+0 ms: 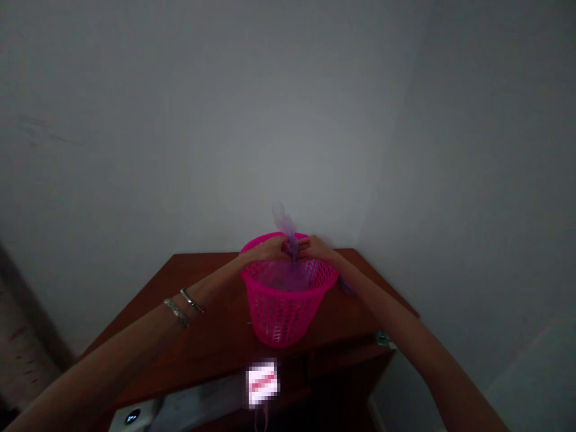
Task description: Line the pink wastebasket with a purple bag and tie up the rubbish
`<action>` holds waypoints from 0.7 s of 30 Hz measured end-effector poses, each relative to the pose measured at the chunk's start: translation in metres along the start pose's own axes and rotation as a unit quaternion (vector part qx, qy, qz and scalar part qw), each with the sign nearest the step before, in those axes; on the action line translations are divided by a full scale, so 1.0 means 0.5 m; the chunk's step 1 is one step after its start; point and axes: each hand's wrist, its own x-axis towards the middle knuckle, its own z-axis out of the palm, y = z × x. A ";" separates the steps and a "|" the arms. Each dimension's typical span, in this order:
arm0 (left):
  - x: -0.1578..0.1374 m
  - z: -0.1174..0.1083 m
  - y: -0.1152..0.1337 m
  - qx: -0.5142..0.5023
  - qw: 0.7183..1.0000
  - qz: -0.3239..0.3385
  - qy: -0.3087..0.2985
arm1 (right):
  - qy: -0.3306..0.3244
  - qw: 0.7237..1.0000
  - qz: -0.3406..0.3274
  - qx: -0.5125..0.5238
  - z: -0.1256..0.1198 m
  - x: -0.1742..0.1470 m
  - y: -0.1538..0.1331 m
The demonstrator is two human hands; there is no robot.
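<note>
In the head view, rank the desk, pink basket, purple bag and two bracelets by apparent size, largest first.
1. Desk
2. Pink basket
3. Purple bag, partly hidden
4. Two bracelets: too alike to rank against each other

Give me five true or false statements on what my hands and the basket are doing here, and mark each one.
1. The left hand and right hand both touch purple plastic. True.
2. The basket lies on its side. False: the pink basket stands upright.
3. The basket is on a brown surface. True.
4. Bracelets circle the right arm. False: the bracelets are on the left arm.
5. Some purple plastic rises above the basket's rim. True.
</note>
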 end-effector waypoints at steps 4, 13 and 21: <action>-0.010 -0.024 0.006 0.150 0.986 -0.075 -0.003 | 0.051 0.997 0.010 -0.049 -0.027 0.020 0.021; -0.036 -0.048 0.022 0.268 0.950 -0.161 0.021 | 0.053 0.935 -0.104 -0.335 -0.084 -0.006 0.034; -0.027 -0.058 0.067 0.301 0.937 -0.140 0.104 | 0.098 0.891 -0.170 -0.409 -0.052 -0.015 -0.005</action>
